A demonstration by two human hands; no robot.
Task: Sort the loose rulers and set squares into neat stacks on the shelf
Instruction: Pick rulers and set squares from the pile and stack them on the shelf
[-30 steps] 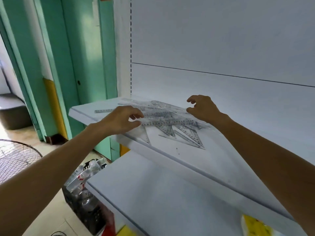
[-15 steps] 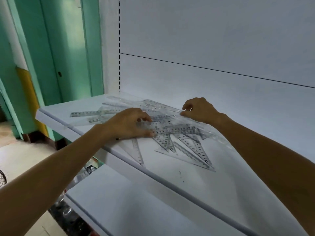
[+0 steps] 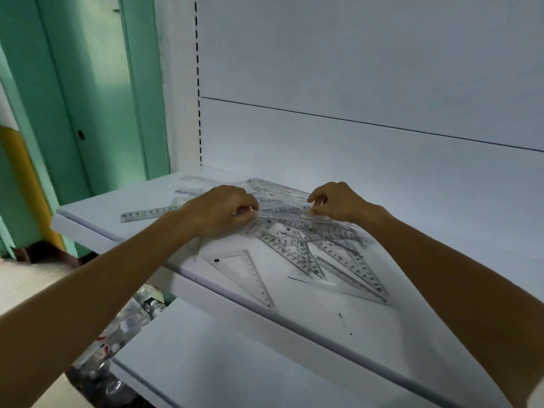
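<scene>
A single wide-angle camera rides on the person's head and faces forward and down onto the upper white metal shelf board (image 3: 323,310), from close range. Both bare forearms enter from the bottom corners; the left hand (image 3: 219,212) and right hand (image 3: 338,203) pinch a clear plastic ruler (image 3: 282,212) near the frame's centre. The white back panel (image 3: 353,69) fills the upper right, a green door frame (image 3: 88,98) bows along the left edge, and a lower white shelf board (image 3: 235,363) crosses the bottom.

Shelf (image 3: 368,325): pile of rulers and set squares (image 3: 297,231) at middle; single ruler (image 3: 147,214) to its left; lone set square (image 3: 259,278) nearer, by the front edge. Lower shelf (image 3: 235,363) below.
</scene>
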